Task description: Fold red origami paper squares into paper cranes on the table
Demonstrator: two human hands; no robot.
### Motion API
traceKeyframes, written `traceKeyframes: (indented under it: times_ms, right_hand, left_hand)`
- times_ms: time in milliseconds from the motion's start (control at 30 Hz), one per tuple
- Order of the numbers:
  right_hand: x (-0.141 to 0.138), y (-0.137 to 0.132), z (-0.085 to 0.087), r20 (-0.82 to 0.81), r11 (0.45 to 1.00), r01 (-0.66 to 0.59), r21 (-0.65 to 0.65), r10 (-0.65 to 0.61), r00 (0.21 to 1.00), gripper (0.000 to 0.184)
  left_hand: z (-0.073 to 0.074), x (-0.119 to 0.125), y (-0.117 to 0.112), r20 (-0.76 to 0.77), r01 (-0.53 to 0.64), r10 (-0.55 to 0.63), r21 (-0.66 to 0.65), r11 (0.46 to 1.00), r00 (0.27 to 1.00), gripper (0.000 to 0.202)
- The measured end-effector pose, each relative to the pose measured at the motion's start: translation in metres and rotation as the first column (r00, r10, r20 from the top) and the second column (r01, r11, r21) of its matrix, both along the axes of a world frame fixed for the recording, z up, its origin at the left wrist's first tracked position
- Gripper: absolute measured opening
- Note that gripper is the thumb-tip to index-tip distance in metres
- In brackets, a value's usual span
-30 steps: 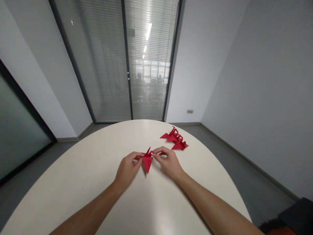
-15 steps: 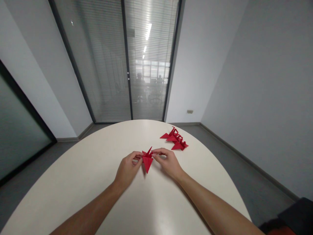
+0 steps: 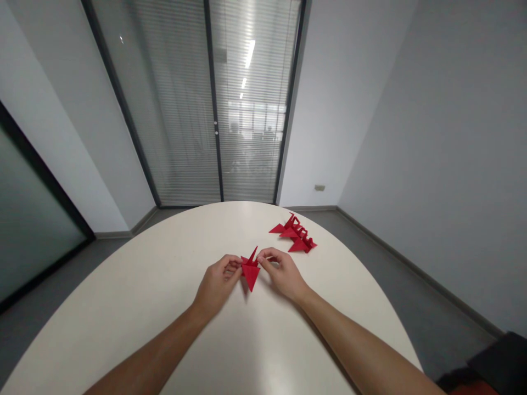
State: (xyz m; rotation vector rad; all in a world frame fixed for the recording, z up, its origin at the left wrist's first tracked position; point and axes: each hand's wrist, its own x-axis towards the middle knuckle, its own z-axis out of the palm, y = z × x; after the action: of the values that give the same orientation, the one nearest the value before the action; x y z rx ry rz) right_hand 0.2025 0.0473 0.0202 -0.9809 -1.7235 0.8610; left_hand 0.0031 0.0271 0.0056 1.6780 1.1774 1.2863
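A red origami crane is held between my two hands, just above the table, with one wing pointing toward me and a thin point sticking up. My left hand pinches its left side between thumb and fingers. On the other side, the thumb and forefinger of my right hand are closed on the crane's right end. My fingertips partly cover both ends of the paper.
Several finished red paper cranes stand in a close row, beyond my right hand. The round white table has its far edge near a glass partition with blinds. A dark object sits at the lower right.
The crane has shifted slightly to the right and tilted a little, its upright point leaning more to the right. Both hands keep their pinch and have barely moved.
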Motion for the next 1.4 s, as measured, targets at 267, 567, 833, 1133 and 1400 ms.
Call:
traceKeyframes:
  times_ms: [267, 567, 833, 1133, 1400]
  right_hand:
    - [0.000, -0.001, 0.002, -0.034, 0.995, 0.079, 0.060, -0.077, 0.996, 0.014]
    - [-0.001, -0.002, 0.006, -0.021, 0.982, 0.111, 0.150, -0.109, 0.994, 0.012]
    - [-0.001, -0.004, 0.007, -0.003, 0.984, 0.071, 0.164, -0.071, 0.997, 0.011]
    - [-0.001, -0.007, 0.009, 0.018, 0.993, 0.028, 0.114, -0.030, 0.999, 0.010]
    - [-0.003, -0.004, 0.006, -0.095, 0.999, -0.007, 0.041, 0.011, 0.995, 0.020]
  left_hand:
    - [0.001, 0.000, -0.001, -0.021, 0.003, -0.003, 0.002, 1.000, 1.000, 0.015]
    - [0.008, -0.005, -0.004, -0.233, 0.109, -0.068, 0.165, 0.980, 0.970, 0.025]
    - [0.007, -0.006, -0.004, -0.254, 0.123, -0.071, 0.194, 0.973, 0.965, 0.027]
    - [0.008, -0.006, -0.005, -0.281, 0.119, -0.064, 0.184, 0.976, 0.958, 0.025]
    - [0.007, -0.002, -0.005, -0.218, 0.048, -0.023, 0.111, 0.993, 0.976, 0.021]
